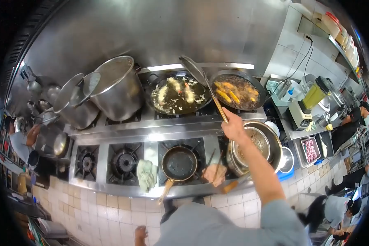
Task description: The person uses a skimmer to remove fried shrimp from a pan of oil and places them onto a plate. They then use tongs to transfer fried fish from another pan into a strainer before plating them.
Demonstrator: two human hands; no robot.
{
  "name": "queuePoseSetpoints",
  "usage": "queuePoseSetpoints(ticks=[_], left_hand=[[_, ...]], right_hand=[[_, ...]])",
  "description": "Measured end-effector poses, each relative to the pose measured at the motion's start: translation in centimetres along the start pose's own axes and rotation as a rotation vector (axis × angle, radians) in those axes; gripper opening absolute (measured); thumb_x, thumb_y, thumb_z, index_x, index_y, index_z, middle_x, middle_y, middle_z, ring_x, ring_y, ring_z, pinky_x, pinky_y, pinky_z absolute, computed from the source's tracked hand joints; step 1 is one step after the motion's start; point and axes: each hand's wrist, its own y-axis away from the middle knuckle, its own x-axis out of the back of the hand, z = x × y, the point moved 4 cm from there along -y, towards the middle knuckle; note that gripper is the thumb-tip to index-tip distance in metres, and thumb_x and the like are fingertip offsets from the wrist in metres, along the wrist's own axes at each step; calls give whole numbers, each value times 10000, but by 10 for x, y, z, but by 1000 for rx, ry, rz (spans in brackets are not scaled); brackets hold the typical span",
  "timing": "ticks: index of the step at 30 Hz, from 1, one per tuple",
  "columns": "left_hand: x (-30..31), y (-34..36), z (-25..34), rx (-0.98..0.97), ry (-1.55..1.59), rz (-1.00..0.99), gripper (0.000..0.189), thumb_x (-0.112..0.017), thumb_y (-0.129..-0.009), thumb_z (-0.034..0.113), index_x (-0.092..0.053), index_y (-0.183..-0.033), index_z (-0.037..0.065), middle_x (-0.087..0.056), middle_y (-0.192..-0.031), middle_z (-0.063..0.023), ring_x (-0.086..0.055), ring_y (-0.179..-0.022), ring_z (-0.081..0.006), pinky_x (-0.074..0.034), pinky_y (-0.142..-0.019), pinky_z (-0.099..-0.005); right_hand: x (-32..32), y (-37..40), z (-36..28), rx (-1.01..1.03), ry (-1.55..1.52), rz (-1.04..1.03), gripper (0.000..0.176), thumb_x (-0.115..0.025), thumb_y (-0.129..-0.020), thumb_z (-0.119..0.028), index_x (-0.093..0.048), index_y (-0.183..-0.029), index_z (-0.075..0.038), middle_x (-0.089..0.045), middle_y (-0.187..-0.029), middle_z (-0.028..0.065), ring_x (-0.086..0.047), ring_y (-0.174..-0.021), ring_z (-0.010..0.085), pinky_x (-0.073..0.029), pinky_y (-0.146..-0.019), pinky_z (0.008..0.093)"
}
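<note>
One hand, the right hand (pixel 233 127), gripped the long wooden handle of a round steel skimmer (pixel 194 70), tilted up between two far black woks (pixel 178 95) of frying food. The left hand (pixel 140 233) hung near, its grip unreadable.

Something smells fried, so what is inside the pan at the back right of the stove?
Golden fried pieces float in dark bubbling oil in the pan. The right hand holds a skimmer raised by its left rim. Whatever lies under the oil's surface is hidden.
</note>
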Motion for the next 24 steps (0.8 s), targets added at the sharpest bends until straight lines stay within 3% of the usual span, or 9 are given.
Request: queuePoseSetpoints(ticks=[1,3,4,7,14,18,20,21,24], left_hand=[[9,-2,-24,26,73,7,227,-517,-951,141,-610,-1147,74,-655,-923,-87,-632,-706,-272,-515,-528,-461],[26,-15,-52,-666,-1137,-26,127,-658,-866,200,-667,-923,87,-667,-800,-76,-661,-729,-305,-556,-649,-445],[31,-15,-70,-661,-1126,-27,127,-658,-866,200,-667,-923,87,-667,-800,-76,-661,-729,-305,-556,-649,-445],[42,-10,-100,-444,-1086,-20,145,-678,-815,223,-648,-790,83,-678,-751,-110,-660,-744,-337,-546,-653,-436],[44,0,-93,-612,-1214,-5,172,-667,-809,262,-657,-803,91,-666,-726,-128,-665,-761,-326,-524,-653,-471],[49,-25,-61,-695,-1171,-52,231,-654,-866,268,-681,-966,61,-656,-757,-113,-659,-741,-299,-536,-650,-450],[48,-20,-55,-98,-250,-41,260,-637,-892,274,-664,-1024,52,-647,-787,-112,-653,-747,-287,-539,-654,-450],[42,-13,-42,56,28,31,275,-629,-904,278,-655,-1053,48,-643,-802,-112,-650,-750,-281,-540,-656,-451],[40,-5,-29,102,161,116,297,-611,-920,282,-636,-1095,43,-639,-831,-115,-648,-763,-276,-541,-661,-462]], right_hand=[[-13,-11,10,55,61,44,620,-588,-790,-20,-505,-1404,-31,-676,-1012,214,-662,-932,216,-510,-862,317],[-30,-27,16,164,184,120,614,-599,-797,-28,-514,-1405,-40,-686,-935,184,-667,-815,211,-544,-746,332],[-32,-31,9,172,188,111,614,-599,-797,-28,-514,-1405,-40,-686,-935,184,-667,-815,211,-544,-746,332],[-41,-34,-8,-299,-420,-176,582,-576,-839,7,-521,-1414,-69,-605,-756,46,-576,-623,131,-488,-523,292],[-79,-54,-3,-343,-906,-139,544,-584,-844,45,-534,-1380,-36,-560,-702,25,-530,-540,101,-435,-431,262],[-76,-53,-12,-381,-1044,-117,526,-594,-840,51,-545,-1359,-23,-565,-691,20,-529,-521,105,-442,-434,260],[-71,-51,-17,-395,-1083,-111,525,-598,-840,50,-546,-1357,-24,-567,-692,20,-528,-521,105,-444,-438,259],[-64,-47,-21,-386,-1054,-99,529,-597,-841,46,-541,-1362,-24,-569,-693,19,-529,-523,104,-448,-444,259],[-43,-39,-20,-371,-996,-68,537,-595,-843,37,-531,-1373,-22,-573,-696,18,-529,-526,102,-455,-456,260]])
